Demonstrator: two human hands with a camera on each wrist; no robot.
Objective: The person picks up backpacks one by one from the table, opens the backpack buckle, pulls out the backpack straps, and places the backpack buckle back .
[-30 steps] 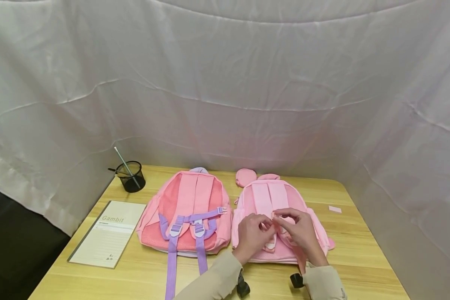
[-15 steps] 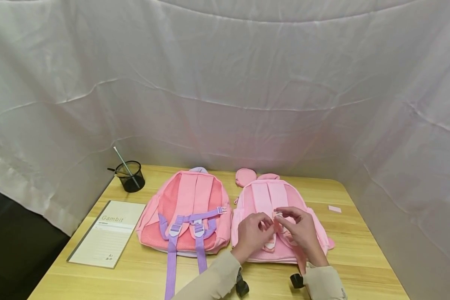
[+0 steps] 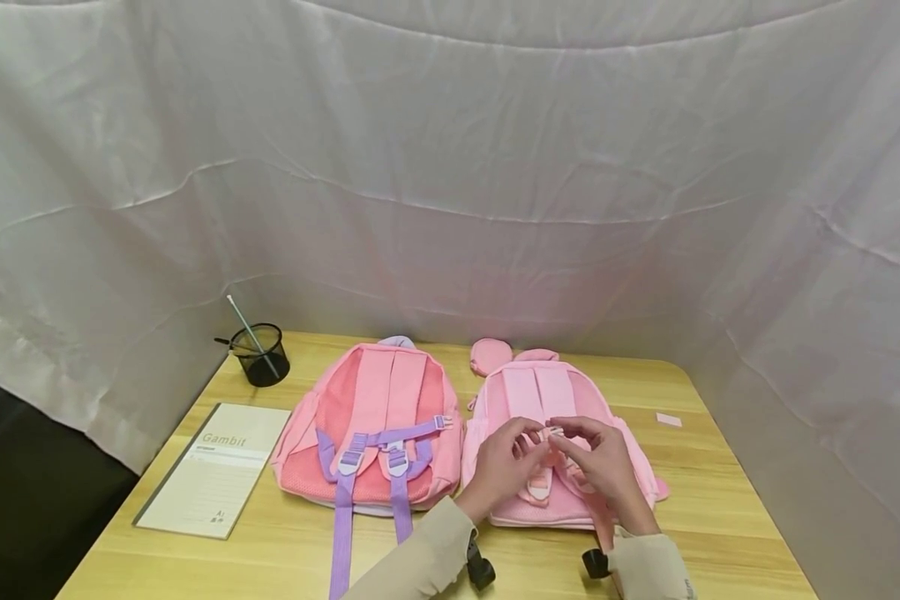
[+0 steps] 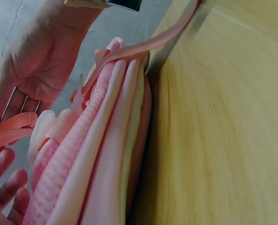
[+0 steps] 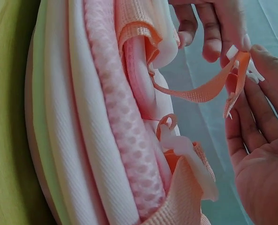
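A pale pink backpack (image 3: 592, 400) lies on the table with its shoulder straps facing up. Over its lower middle, my left hand (image 3: 501, 467) and right hand (image 3: 600, 458) meet at a small white buckle (image 5: 232, 52) on a thin peach strap (image 5: 199, 93). Left thumb and fingertips pinch the buckle's end, as seen in the right wrist view. My right hand also pinches there, between thumb and index finger, with its other fingers extended beneath. Fingers partly cover the buckle, so I cannot tell whether it is fastened. A white strap adjuster (image 5: 176, 143) sits below on the backpack.
Left of it lies a coral pink backpack (image 3: 390, 375) with purple straps (image 3: 342, 533). A notebook (image 3: 213, 467) and a black mesh pen cup (image 3: 262, 354) stand further left. A round pink pouch (image 3: 490, 357) is behind; a small pink card (image 3: 668, 420) lies right.
My left hand has moved slightly and its fingertips have come up to the buckle beside the right fingertips. The right hand stays nearly where it was.
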